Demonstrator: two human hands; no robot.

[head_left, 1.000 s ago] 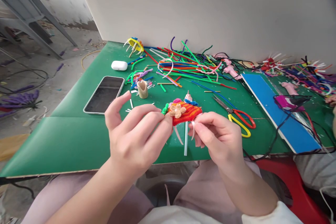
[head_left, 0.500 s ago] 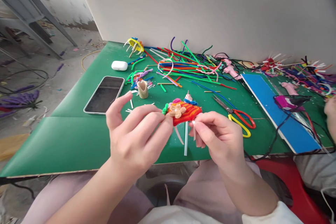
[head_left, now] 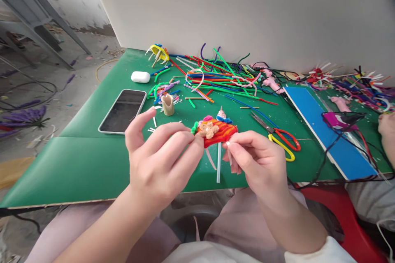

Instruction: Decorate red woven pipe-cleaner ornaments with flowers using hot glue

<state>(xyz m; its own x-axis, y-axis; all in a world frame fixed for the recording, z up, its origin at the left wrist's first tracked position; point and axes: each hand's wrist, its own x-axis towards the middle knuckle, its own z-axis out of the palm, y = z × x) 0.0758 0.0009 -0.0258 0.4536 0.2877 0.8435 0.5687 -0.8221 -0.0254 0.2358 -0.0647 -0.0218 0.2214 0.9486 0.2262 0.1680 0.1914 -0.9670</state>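
Note:
My left hand pinches the left end of a small red and orange pipe-cleaner craft with a tan flower on it, held just above the green table. My right hand pinches a thin white strip that hangs from the craft's right underside. More white strips dangle below the piece. Behind the craft, a little blue and pink figure stands on the table.
A phone lies screen up at left, with a white earbud case beyond it. A pile of coloured pipe cleaners fills the back. Red and yellow scissors, a blue board and a glue gun lie right. Another person's hand shows at far right.
My right hand has slid slightly down and left along the white strip. The other person's hand at the far right edge has come further into view.

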